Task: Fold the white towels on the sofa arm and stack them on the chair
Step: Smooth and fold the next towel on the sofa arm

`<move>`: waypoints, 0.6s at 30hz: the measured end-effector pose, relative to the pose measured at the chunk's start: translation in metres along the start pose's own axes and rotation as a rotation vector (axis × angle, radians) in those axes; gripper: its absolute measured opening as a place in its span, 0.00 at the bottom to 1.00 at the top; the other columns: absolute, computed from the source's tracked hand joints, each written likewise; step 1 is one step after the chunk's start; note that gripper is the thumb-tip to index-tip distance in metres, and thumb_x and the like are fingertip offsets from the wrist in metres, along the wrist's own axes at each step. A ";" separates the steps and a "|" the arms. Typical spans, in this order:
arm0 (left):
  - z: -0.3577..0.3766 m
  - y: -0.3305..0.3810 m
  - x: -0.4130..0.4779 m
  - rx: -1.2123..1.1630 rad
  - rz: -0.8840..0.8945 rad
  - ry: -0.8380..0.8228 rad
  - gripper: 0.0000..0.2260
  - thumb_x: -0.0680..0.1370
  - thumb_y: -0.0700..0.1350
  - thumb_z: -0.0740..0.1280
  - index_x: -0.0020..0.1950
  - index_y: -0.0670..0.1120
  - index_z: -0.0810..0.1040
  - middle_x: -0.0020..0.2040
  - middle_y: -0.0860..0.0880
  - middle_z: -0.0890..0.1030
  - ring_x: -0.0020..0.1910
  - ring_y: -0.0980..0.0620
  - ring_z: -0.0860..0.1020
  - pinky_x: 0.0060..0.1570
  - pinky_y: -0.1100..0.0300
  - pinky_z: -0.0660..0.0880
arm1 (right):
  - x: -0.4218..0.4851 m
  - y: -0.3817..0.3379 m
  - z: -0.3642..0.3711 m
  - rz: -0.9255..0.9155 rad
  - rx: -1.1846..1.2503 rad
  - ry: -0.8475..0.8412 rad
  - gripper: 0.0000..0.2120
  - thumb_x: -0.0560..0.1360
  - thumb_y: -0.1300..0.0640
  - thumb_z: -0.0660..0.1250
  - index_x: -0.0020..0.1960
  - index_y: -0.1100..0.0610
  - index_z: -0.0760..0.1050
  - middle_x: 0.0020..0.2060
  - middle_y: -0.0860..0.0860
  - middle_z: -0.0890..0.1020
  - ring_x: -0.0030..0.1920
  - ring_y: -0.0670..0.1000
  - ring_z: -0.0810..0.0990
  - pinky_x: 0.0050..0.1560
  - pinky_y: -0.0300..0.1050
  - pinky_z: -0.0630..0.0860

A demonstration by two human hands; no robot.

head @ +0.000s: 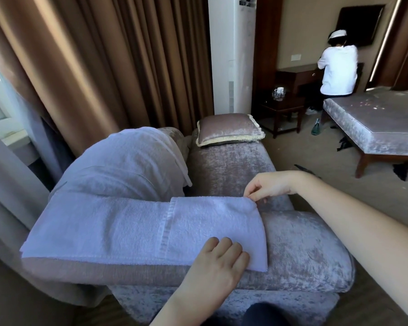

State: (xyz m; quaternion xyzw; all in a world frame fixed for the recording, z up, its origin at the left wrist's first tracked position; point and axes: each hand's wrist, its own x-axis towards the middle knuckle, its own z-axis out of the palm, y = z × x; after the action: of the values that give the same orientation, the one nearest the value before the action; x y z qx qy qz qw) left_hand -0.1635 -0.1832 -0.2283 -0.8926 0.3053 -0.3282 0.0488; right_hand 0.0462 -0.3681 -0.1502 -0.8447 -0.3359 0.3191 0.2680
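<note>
Brown curtains [85, 57] hang on the left. In front of them, a second white towel [127, 165] is draped over the far, round side of the sofa. Closer to us, a white towel [118, 227] lies flat along the sofa arm [304, 250]. It covers the left and middle part of the arm, and the right end of the arm is bare.

The left hand [219, 260] rests flat on the near edge of this towel, with its fingers straight and a little spread. The right hand [266, 187] pinches the towel's far right corner between thumb and finger, and its other fingers are curled.

A shiny cushion [229, 130] lies at the far end of the sofa seat. A tall white air unit [231, 55] stands behind it. Further right, a cup [279, 91] sits on a small dark surface [280, 107]. A person [337, 69] in a white top stands with their back to us. A padded bench [375, 123] is on the far right.
</note>
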 end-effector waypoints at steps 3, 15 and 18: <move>-0.001 0.001 0.001 -0.023 -0.006 0.003 0.08 0.66 0.35 0.71 0.38 0.47 0.78 0.36 0.51 0.73 0.33 0.49 0.68 0.35 0.57 0.67 | 0.005 -0.005 0.005 0.010 -0.150 0.060 0.09 0.81 0.55 0.62 0.53 0.53 0.81 0.47 0.44 0.82 0.42 0.41 0.77 0.41 0.35 0.74; -0.013 -0.017 0.007 -0.279 -0.094 0.010 0.05 0.78 0.48 0.63 0.47 0.49 0.76 0.42 0.52 0.77 0.38 0.49 0.74 0.39 0.54 0.68 | 0.000 0.002 0.022 0.089 -0.037 0.230 0.15 0.83 0.50 0.56 0.46 0.56 0.76 0.36 0.47 0.73 0.37 0.47 0.69 0.38 0.40 0.68; -0.014 -0.069 0.022 -0.248 -0.323 0.081 0.09 0.79 0.46 0.57 0.50 0.48 0.77 0.43 0.49 0.79 0.39 0.45 0.76 0.38 0.50 0.71 | -0.001 0.005 0.027 0.058 0.040 0.298 0.20 0.81 0.43 0.56 0.39 0.58 0.67 0.35 0.53 0.68 0.37 0.52 0.67 0.40 0.44 0.64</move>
State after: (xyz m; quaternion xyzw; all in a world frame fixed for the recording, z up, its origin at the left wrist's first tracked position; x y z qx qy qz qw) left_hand -0.1234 -0.1387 -0.1847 -0.9152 0.1978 -0.3275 -0.1270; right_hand 0.0282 -0.3654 -0.1707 -0.8865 -0.2616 0.2045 0.3222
